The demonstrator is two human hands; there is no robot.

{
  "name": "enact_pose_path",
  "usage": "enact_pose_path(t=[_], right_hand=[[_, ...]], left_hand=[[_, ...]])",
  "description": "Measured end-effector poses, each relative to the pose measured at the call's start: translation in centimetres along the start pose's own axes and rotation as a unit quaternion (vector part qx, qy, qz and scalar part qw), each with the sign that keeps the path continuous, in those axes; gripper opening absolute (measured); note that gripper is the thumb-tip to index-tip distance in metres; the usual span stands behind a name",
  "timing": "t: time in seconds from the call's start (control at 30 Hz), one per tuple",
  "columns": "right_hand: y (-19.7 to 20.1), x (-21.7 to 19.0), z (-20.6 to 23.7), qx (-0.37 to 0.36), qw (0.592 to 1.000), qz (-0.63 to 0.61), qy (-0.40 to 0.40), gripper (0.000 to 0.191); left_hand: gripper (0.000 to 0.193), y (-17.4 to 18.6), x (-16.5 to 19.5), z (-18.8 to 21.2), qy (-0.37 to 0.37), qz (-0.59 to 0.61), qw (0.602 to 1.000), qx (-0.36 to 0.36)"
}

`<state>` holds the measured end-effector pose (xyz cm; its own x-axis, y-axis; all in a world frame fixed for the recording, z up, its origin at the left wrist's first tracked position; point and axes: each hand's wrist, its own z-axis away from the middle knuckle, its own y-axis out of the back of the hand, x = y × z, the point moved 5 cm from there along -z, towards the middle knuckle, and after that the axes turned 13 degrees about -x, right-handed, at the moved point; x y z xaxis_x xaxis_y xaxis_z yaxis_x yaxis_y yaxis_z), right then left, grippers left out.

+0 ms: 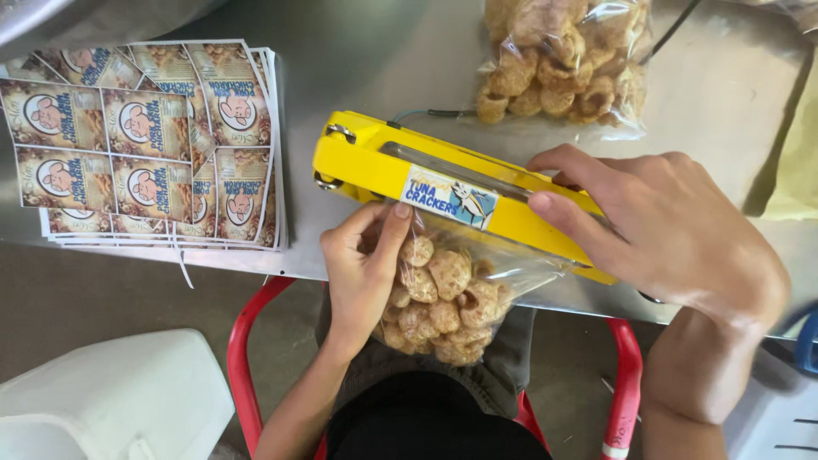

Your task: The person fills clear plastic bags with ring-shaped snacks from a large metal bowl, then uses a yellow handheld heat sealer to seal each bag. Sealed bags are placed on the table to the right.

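Left hand [362, 268] pinched the clear plastic bag of puffy golden cracklings [447, 298] (another full bag [558, 60] behind); right hand [660, 226] pressed flat, unclenched, on the yellow sealer [375, 162].

1. At your upper left lies a stack of printed paper label sheets [145, 140], each sheet a grid of tan rectangles with a round pink cartoon figure.
2. Those sheets rest on the grey metal bench [358, 77], near its front edge.
3. At the top you see a second clear plastic bag of puffed golden crackers [558, 64].
4. Under you is a red tubular metal seat frame [243, 341].
5. At lower left stands a white plastic container [111, 396], on the grey floor [102, 290].
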<state>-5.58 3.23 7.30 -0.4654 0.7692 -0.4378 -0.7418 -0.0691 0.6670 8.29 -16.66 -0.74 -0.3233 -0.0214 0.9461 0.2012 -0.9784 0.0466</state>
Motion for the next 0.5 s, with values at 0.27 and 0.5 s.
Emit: enact_pose_path(t=[0.27, 0.5], right_hand=[[-0.8, 0.9, -0.1, -0.016, 0.999, 0.021, -0.029, 0.046], [-0.7, 1.1, 0.0, -0.012, 0.999, 0.018, -0.029, 0.045]], left_hand=[[0.024, 0.1, -0.2, -0.1, 0.006, -0.009, 1.0, -0.008], [0.024, 0.2, -0.9, 0.0, 0.008, -0.002, 1.0, -0.006]])
